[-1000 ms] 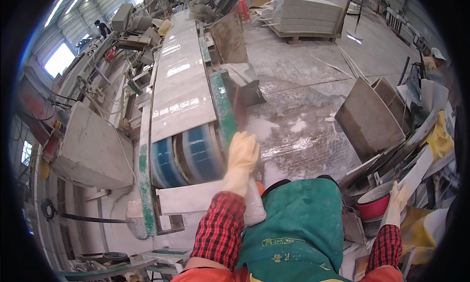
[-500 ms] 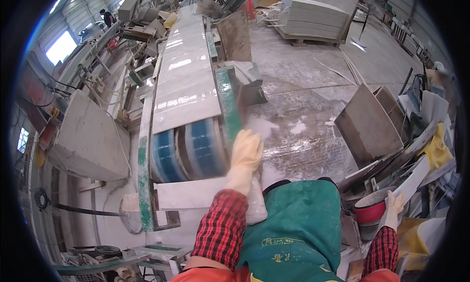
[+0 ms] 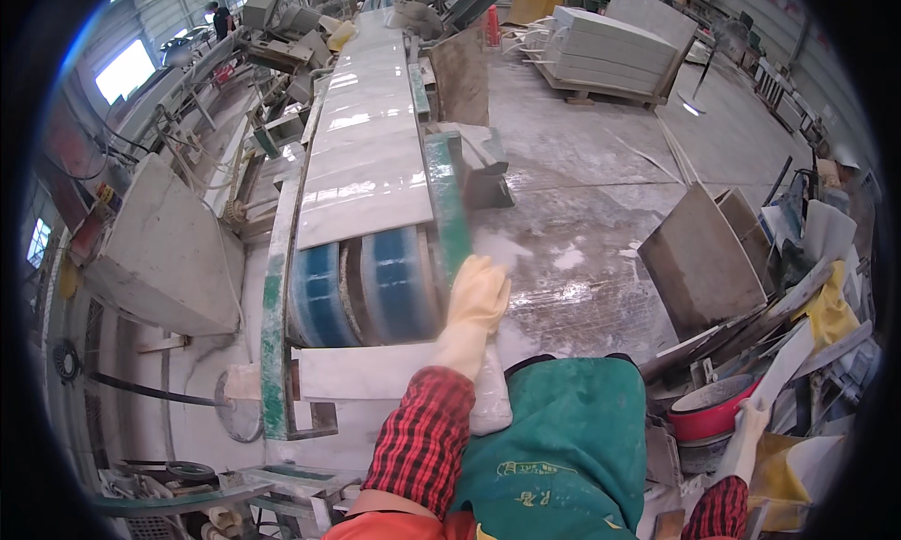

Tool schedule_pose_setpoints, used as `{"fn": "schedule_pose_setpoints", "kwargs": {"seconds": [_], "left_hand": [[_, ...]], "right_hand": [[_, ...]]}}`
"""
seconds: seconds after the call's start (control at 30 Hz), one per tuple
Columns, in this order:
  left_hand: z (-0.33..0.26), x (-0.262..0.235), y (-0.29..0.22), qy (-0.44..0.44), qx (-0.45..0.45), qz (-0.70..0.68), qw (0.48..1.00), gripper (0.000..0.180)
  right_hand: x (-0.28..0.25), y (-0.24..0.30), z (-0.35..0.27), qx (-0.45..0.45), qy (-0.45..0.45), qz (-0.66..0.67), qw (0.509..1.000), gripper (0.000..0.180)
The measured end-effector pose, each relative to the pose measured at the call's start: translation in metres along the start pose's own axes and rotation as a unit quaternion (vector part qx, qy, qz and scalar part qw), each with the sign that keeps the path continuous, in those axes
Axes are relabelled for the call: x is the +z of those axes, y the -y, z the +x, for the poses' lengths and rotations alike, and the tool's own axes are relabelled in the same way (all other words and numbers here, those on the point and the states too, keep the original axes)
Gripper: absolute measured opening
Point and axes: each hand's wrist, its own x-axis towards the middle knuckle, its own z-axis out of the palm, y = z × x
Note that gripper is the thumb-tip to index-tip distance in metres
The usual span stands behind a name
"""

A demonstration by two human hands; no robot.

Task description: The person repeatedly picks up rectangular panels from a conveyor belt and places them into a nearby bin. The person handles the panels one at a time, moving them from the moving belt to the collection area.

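Observation:
My left hand [image 3: 477,298], in a cream rubber glove, rests with its fingers curled over the near end of the green side rail [image 3: 445,202] of a conveyor. Pale, glossy stone slabs [image 3: 361,179] lie in a row on the belt, and a blue-banded roller [image 3: 366,287] shows at its near end. Off to the lower right, my gloved right hand [image 3: 748,431] is closed around the lower end of a long white strip [image 3: 788,364]. The strip slants up over a red-rimmed round tub [image 3: 710,410]. Some fingertips of both hands are hidden.
Brown-grey panels [image 3: 704,258] lean at the right beside heaped offcuts and yellow sheeting [image 3: 831,305]. A pallet of stacked white slabs [image 3: 610,57] stands farther off. To the left is a large pale block [image 3: 169,254]. A distant person [image 3: 221,21] stands at the far left.
My right hand has moved down and toward me, and the white strip has shifted with it. The left hand stays on the rail. The view has tilted slightly.

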Motion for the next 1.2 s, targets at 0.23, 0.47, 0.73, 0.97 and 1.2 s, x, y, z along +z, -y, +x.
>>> {"fn": "schedule_pose_setpoints", "kwargs": {"seconds": [0.23, 0.47, 0.73, 0.97, 1.2], "left_hand": [[0.006, -0.005, -0.005, -0.003, -0.029, -0.022, 0.999, 0.019], [0.028, 0.016, -0.122, 0.149, -0.274, -0.472, 0.825, 0.045], [0.039, -0.010, -0.161, 0.026, -0.373, -0.756, 0.537, 0.056], [0.004, -0.095, -0.081, -0.191, -0.369, -0.713, 0.564, 0.033], [-0.005, -0.130, 0.018, -0.362, -0.433, -0.642, 0.520, 0.030]], "right_hand": [[-0.021, 0.144, -0.077, 0.179, 0.069, 0.310, 0.931, 0.063], [0.080, 0.260, -0.117, -0.048, 0.275, 0.246, 0.928, 0.065], [0.207, 0.372, -0.206, -0.528, 0.499, 0.066, 0.684, 0.061], [0.263, 0.452, -0.300, -0.815, 0.353, 0.091, 0.450, 0.039], [0.272, 0.391, -0.215, -0.740, 0.344, -0.020, 0.577, 0.044]]}}
